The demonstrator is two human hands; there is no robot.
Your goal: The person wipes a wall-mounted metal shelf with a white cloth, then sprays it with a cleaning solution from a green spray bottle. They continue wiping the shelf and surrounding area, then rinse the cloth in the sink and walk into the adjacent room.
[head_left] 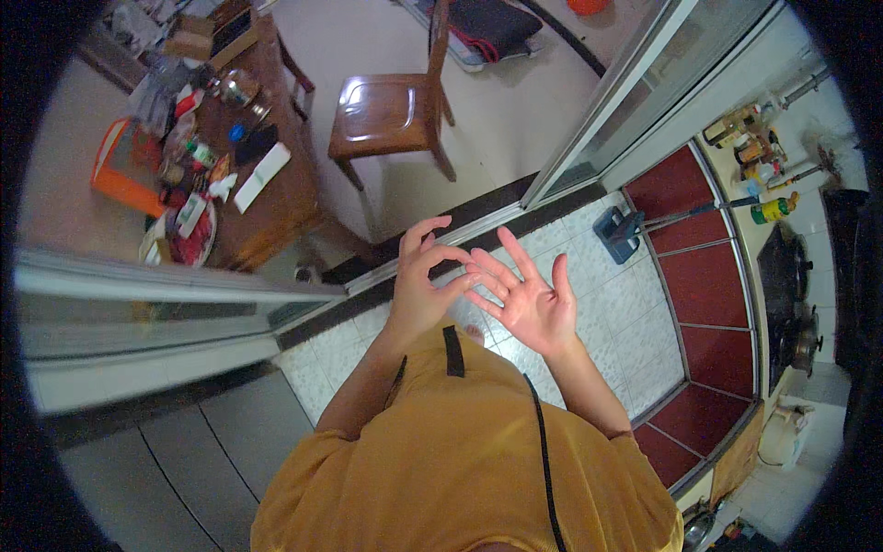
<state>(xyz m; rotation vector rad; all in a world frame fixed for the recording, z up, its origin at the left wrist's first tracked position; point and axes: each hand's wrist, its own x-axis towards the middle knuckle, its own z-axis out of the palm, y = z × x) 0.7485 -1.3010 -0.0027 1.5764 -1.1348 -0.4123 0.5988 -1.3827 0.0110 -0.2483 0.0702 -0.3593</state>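
Observation:
My left hand (425,281) is raised in front of my body, thumb and forefinger brought together in a pinch, the other fingers curved upward. The pinch meets the fingertips of my right hand (536,308); whether it grips a fingertip or some tiny thing, I cannot make out. My right hand is turned palm up with its fingers spread and nothing lying on the palm. Below both hands is my mustard-yellow shirt (460,442), with a black cord hanging down its right side.
A sliding-door track (460,230) crosses ahead. Beyond it stand a wooden chair (382,115) and a cluttered wooden table (276,216). At right are red cabinets (704,285), a counter with bottles and a stove (782,285), and a blue-grey broom head (616,236). Grey panels (184,451) lie lower left.

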